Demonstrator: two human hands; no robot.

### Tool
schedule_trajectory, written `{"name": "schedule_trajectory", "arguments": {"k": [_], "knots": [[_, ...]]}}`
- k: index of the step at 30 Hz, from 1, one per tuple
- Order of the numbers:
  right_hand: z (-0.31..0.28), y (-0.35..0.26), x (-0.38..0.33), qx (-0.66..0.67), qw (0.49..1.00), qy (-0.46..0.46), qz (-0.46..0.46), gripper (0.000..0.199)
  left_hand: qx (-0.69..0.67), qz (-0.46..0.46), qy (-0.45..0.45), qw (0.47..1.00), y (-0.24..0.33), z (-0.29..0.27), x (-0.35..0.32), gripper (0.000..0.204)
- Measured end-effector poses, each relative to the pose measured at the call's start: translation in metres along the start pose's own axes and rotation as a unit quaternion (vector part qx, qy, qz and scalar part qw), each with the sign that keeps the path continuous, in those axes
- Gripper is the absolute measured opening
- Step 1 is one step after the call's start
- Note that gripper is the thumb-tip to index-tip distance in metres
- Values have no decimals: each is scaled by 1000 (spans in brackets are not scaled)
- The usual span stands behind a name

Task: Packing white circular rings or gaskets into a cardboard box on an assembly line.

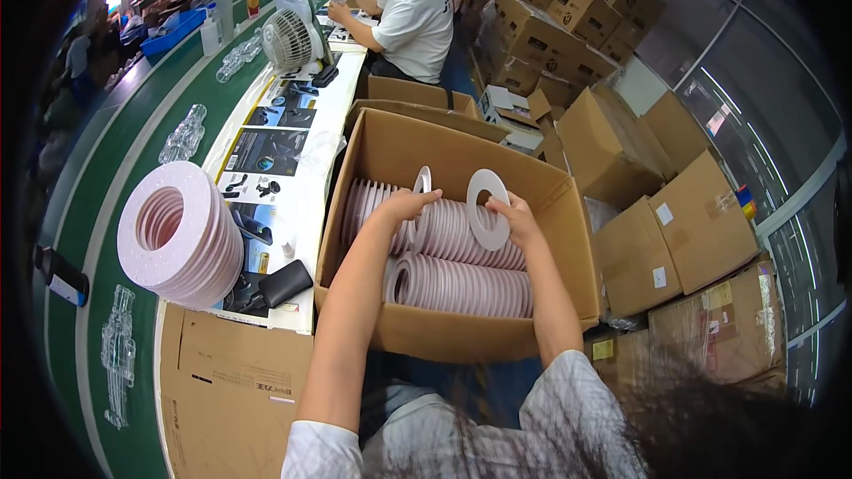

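Note:
Both my hands are above an open cardboard box [461, 337] packed with rows of flat pinkish-white rings [466, 286]. My left hand [406, 205] is closed on a flat ring [424, 176], seen nearly edge-on, at the middle of the box. In a pinch between thumb and fingers, my right hand [522, 217] grips another flat white ring [490, 236], turned so that its face and round hole show. Left of the box, a tall stack of similar rings [146, 257] leans a little on the table edge beside the conveyor.
A black pouch-like item [286, 283] and printed sheets lie on the white table [306, 168], with a fan [288, 35] farther back. The green conveyor [98, 231] carries clear plastic pieces [118, 346]. Cartons [706, 222] crowd the right; a co-worker [417, 22] sits ahead.

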State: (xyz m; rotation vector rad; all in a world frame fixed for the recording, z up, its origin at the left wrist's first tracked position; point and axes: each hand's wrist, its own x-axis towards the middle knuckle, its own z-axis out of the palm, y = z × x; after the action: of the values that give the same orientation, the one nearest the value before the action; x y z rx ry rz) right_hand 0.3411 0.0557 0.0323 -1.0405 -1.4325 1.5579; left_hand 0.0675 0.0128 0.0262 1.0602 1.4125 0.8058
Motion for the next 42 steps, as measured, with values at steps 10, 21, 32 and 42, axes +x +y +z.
{"name": "schedule_trajectory", "arguments": {"k": [10, 21, 32, 42], "knots": [[12, -22, -9, 46, 963, 56, -258, 59, 37, -1, 7, 999, 1, 2, 0, 79], [19, -6, -6, -110, 972, 150, -142, 33, 29, -8, -35, 999, 2, -2, -3, 81], [10, 0, 1, -401, 874, 213, -177, 16, 30, -30, -10, 999, -5, -2, 3, 87], [-42, 46, -30, -689, 721, 21, -68, 18, 43, 28, 33, 998, -8, -7, -5, 64]]}}
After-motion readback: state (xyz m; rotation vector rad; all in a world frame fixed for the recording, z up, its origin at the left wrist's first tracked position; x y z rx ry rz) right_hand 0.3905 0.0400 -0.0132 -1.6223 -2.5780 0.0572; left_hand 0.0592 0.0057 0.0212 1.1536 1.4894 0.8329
